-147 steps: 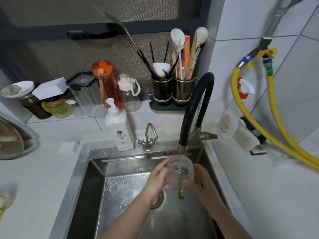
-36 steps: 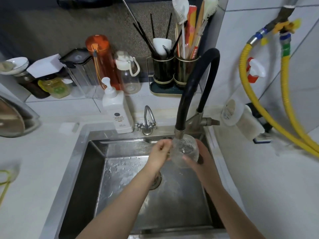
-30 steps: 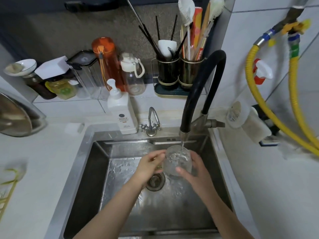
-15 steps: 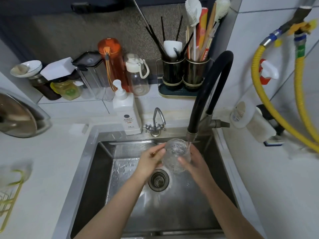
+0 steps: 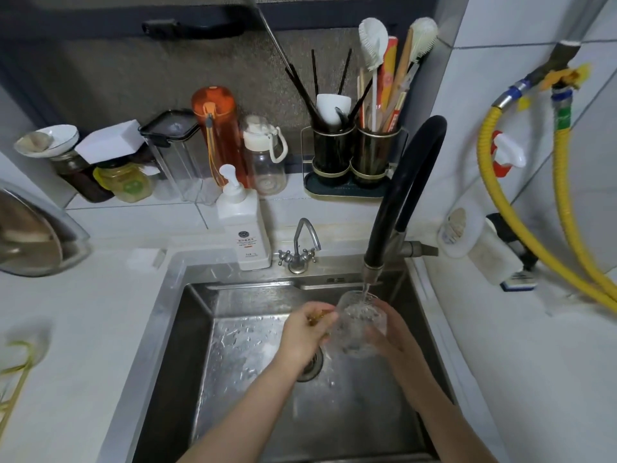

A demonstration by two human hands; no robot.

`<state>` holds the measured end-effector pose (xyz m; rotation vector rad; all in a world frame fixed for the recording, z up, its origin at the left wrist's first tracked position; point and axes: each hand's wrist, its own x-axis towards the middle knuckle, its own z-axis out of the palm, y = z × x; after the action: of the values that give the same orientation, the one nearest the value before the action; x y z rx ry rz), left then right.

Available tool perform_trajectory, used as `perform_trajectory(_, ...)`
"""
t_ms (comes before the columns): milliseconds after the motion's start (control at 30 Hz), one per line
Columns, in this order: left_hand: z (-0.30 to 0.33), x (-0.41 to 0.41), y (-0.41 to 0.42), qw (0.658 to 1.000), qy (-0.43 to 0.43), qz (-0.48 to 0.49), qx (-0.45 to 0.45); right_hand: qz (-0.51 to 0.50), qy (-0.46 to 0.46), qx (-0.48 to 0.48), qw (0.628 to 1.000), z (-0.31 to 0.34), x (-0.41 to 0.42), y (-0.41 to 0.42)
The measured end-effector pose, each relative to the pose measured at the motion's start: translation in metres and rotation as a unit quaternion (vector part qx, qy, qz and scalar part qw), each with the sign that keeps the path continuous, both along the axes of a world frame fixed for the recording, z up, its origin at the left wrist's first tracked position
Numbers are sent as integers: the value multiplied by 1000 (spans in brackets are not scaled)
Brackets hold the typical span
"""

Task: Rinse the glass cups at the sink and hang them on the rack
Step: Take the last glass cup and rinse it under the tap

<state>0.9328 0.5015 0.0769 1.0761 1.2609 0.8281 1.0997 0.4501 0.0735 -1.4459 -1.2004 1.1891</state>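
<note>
Glass cup is held mouth-up under the black faucet so the stream fills it. Left hand fingers are curled on its amber handle; right hand fingers are wrapped round its body, over the sink.

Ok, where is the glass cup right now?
In the head view, the glass cup is over the sink, right of centre, under the black tap, held between both hands.

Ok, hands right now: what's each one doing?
Left hand: fingers curled round the amber handle of the glass cup.
Right hand: grips the cup's body under the running tap.
</note>
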Motion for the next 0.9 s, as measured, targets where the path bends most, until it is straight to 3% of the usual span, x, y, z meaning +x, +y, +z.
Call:
perform_trajectory(167, 5, -7, 17, 998, 39, -19, 53, 20, -80, 2, 997, 3, 1, 2)
perform_trajectory(267, 8, -5, 29, 994, 61, -58, 76, 66, -244, 113, 961, 5, 17, 13)
perform_trajectory(333, 9, -3, 35, 992, 63, -64, 83, 111, -315, 128, 934, 15, 21, 23)
perform_trajectory(433, 9, -1, 40, 985, 104, -54, 130, 137, -262, 84, 952, 30, 13, 32)
perform_trajectory(500, 12, 3, 39, 976, 126, -26, 175, 79, -196, 55, 976, 33, 5, 35)
perform_trajectory(633, 12, 16, 22, 982, 81, 59, 157, -57, -28, 6, 998, 35, -16, 40)
perform_trajectory(733, 4, 28, -1, 985, 42, 48, 158, -96, 38, -25, 994, 35, -25, 43)
perform_trajectory(833, 1, 29, -6, 984, 54, 44, 164, -72, 67, -17, 995, 31, -23, 42)
perform_trajectory(900, 4, 26, 1, 989, 19, 44, 139, -4, 66, -5, 998, 28, -17, 40)
